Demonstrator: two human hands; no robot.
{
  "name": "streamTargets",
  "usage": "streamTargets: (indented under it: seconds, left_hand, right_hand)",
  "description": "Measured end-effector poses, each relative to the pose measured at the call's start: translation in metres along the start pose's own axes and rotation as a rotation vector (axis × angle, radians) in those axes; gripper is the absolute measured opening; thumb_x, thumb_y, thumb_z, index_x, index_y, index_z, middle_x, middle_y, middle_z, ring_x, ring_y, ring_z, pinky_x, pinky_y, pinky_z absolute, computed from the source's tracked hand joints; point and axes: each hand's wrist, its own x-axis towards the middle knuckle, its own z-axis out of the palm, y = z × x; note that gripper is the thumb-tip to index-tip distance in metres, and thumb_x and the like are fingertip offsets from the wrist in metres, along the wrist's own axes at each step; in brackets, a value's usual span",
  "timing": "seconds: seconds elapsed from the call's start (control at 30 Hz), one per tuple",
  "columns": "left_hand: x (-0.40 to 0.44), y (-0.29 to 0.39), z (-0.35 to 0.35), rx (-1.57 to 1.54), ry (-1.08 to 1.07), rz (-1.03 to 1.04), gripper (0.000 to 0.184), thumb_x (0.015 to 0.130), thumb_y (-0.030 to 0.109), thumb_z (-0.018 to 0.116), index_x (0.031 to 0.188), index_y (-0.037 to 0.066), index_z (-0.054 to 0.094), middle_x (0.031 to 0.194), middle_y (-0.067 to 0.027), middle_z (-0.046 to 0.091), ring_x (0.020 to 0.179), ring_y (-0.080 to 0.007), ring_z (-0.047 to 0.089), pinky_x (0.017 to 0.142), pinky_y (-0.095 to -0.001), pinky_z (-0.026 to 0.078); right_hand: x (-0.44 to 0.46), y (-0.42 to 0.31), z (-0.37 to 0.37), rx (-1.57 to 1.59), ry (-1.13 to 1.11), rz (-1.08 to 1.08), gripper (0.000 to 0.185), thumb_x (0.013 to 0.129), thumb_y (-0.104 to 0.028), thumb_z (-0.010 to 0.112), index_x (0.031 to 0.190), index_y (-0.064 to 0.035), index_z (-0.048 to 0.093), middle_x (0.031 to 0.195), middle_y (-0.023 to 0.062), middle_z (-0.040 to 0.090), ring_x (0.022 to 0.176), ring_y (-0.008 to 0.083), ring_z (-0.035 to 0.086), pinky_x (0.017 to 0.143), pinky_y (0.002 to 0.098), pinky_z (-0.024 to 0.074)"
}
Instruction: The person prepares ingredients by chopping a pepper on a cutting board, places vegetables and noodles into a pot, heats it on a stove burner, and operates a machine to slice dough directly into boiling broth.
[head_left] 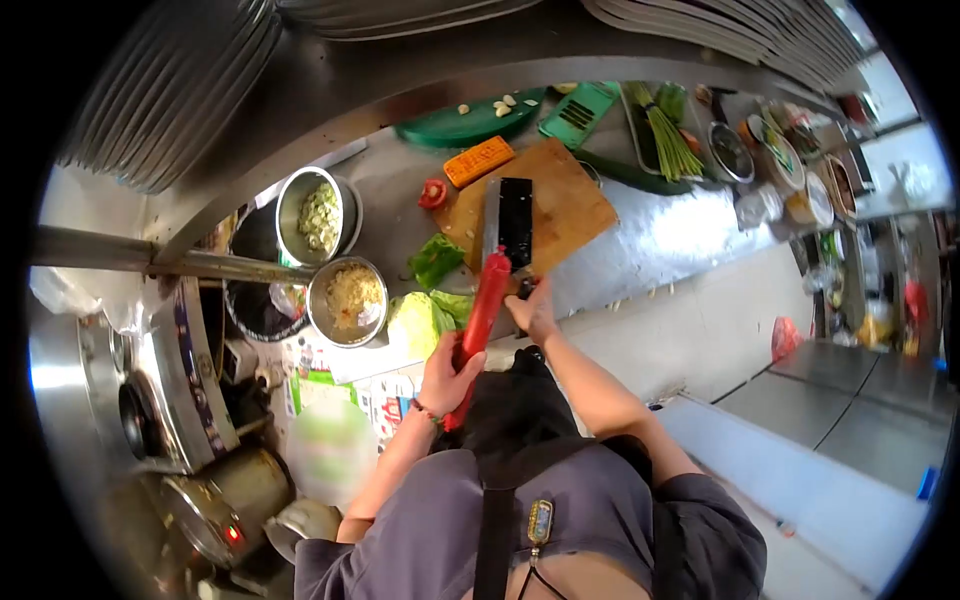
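Observation:
My left hand point(447, 376) is wrapped round a long red-wrapped sausage point(484, 308), which slants up toward the cutting board. Its far tip overlaps the near end of a cleaver point(516, 215). The cleaver's broad dark blade lies over the wooden cutting board point(568, 205). My right hand point(534, 310) is closed round the cleaver's handle at the board's near edge. Left of the board are a green pepper piece point(435, 261), a cut tomato point(432, 194) and some cabbage point(412, 325).
Two metal bowls of chopped food, one pale green point(318, 218), one beige point(349, 302), stand on the left. An orange grater point(479, 161), a green grater point(580, 115) and a green board with garlic point(470, 122) lie behind. A plate shelf point(440, 80) overhangs the counter.

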Motion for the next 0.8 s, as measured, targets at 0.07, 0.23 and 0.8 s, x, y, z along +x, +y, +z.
streamTargets:
  seconds: [0.07, 0.23, 0.8]
  left_hand:
    - [0.023, 0.01, 0.014, 0.04, 0.055, 0.033, 0.038, 0.082, 0.016, 0.063, 0.111, -0.001, 0.046, 0.084, -0.0122, 0.059, 0.078, -0.0182, 0.061, 0.068, -0.0294, 0.047]
    - [0.076, 0.001, 0.041, 0.11, 0.147, 0.136, 0.042, 0.084, 0.018, 0.06, 0.118, -0.001, 0.045, 0.095, -0.0149, 0.06, 0.087, -0.021, 0.059, 0.076, -0.03, 0.046]
    - [0.158, -0.001, 0.139, 0.755, 0.359, 0.046, 0.055, 0.08, 0.014, 0.056, 0.13, 0.028, 0.04, 0.099, -0.0178, 0.044, 0.078, -0.0368, 0.053, 0.071, -0.0444, 0.047]
  right_hand:
    - [0.026, -0.004, -0.042, 0.342, -0.467, 0.452, 0.032, 0.067, -0.014, 0.065, 0.091, -0.0017, 0.048, 0.067, 0.0064, 0.053, 0.06, 0.0182, 0.051, 0.058, 0.0329, 0.0437]
    - [0.036, -0.003, -0.133, 0.083, -0.276, 0.016, 0.015, 0.076, -0.012, 0.06, 0.085, -0.0026, 0.053, 0.06, 0.0013, 0.051, 0.054, 0.0102, 0.049, 0.051, 0.0261, 0.041]
    - [0.182, -0.077, -0.192, -0.562, -0.671, -0.549, 0.015, 0.079, -0.01, 0.055, 0.09, -0.0018, 0.047, 0.074, 0.0217, 0.057, 0.07, 0.0409, 0.056, 0.059, 0.047, 0.0433]
